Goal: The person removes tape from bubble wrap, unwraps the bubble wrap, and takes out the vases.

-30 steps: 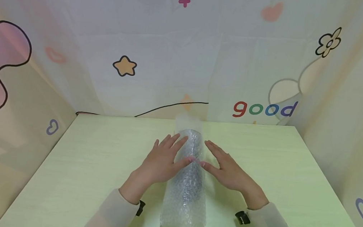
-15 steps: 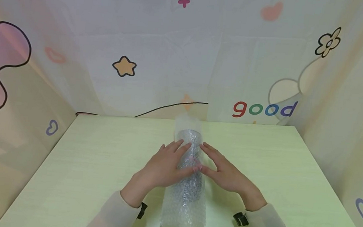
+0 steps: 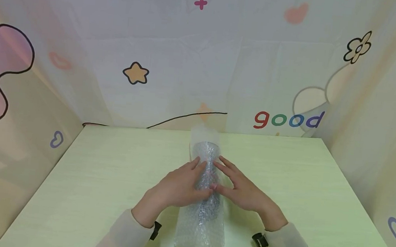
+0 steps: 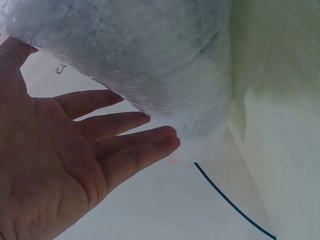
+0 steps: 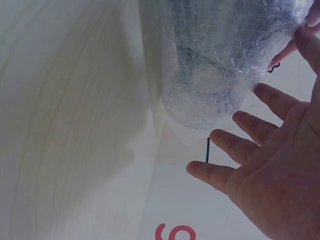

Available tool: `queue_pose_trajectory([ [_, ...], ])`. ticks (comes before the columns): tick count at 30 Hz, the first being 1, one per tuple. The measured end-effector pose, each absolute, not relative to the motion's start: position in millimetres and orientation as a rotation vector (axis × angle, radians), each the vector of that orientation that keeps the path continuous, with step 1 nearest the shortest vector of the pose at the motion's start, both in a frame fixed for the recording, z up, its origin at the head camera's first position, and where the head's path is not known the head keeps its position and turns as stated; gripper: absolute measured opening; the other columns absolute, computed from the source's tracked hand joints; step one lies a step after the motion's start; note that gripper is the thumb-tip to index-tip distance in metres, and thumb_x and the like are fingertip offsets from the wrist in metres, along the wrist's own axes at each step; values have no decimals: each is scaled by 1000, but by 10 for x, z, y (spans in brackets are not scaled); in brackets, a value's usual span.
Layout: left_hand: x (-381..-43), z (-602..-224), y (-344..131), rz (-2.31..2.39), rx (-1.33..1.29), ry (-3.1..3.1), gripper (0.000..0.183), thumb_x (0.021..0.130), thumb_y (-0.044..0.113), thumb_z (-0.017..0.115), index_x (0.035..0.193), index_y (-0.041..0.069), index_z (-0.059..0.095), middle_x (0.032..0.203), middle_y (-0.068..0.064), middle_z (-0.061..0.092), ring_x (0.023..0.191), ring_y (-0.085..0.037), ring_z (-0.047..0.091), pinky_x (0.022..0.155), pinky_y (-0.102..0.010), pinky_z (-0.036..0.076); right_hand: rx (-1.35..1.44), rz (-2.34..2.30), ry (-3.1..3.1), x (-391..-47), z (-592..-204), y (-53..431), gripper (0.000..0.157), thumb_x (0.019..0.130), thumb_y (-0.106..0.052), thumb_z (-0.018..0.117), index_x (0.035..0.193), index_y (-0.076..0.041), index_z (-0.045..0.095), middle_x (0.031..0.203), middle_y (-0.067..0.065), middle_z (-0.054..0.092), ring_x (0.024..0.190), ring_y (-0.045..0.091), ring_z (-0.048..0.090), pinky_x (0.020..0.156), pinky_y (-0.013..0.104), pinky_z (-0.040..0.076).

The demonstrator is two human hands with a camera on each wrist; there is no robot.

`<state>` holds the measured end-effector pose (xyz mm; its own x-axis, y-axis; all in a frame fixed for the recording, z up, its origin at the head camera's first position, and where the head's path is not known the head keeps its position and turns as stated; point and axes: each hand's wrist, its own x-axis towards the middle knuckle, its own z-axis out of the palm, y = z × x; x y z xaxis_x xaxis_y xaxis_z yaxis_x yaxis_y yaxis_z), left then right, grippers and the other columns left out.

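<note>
A long bundle in clear bubble wrap [image 3: 205, 214] lies lengthwise on the table, with something dark and roughly cylindrical inside. Loose flat wrap extends past both ends. My left hand [image 3: 180, 186] rests on the bundle's upper left side, fingers fairly straight and thumb laid across the top. From the other side, my right hand [image 3: 245, 188] touches the upper right with fingers spread and thumb reaching the middle. Both thumbs come close together on top. In the left wrist view, the fingertips [image 4: 167, 142] lie along the wrap's edge. Likewise, the right wrist view shows straight fingers [image 5: 240, 145] at the wrap.
The pale green table [image 3: 109, 170] reaches back to a fabric backdrop [image 3: 175, 58] with printed stars, hearts and the word "good". Similar curtains [image 3: 389, 156] enclose both sides. A black clip [image 3: 260, 240] sits at the right wrist.
Both hands have slid slightly toward the near side along the bundle and drawn a little closer together. The left fingers now lie further over its top. The bundle itself stays in place.
</note>
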<state>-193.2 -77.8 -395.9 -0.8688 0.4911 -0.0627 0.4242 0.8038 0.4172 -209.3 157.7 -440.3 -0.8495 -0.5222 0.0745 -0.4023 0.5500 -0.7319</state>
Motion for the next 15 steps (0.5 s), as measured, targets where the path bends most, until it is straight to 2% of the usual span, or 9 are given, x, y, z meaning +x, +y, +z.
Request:
queue_pose_trajectory([
  [8,-1935,-3954,-767,580,720,2807,75,101,48,54,161,7,35,168,-22,26,146,-41,47,110,-57,47,-811,-1182,2653,-2092,-4408,1552,72,99,-44,68,162,-25,38,174,9,16,159,42,20,117,71,30],
  [15,-1906,-3950,-718,582,719,2857,68,103,40,56,157,2,41,165,-25,33,141,-41,53,109,-56,49,-846,-1179,2673,-2103,-4430,1547,71,99,-43,68,161,-22,39,174,9,17,159,42,20,117,70,30],
])
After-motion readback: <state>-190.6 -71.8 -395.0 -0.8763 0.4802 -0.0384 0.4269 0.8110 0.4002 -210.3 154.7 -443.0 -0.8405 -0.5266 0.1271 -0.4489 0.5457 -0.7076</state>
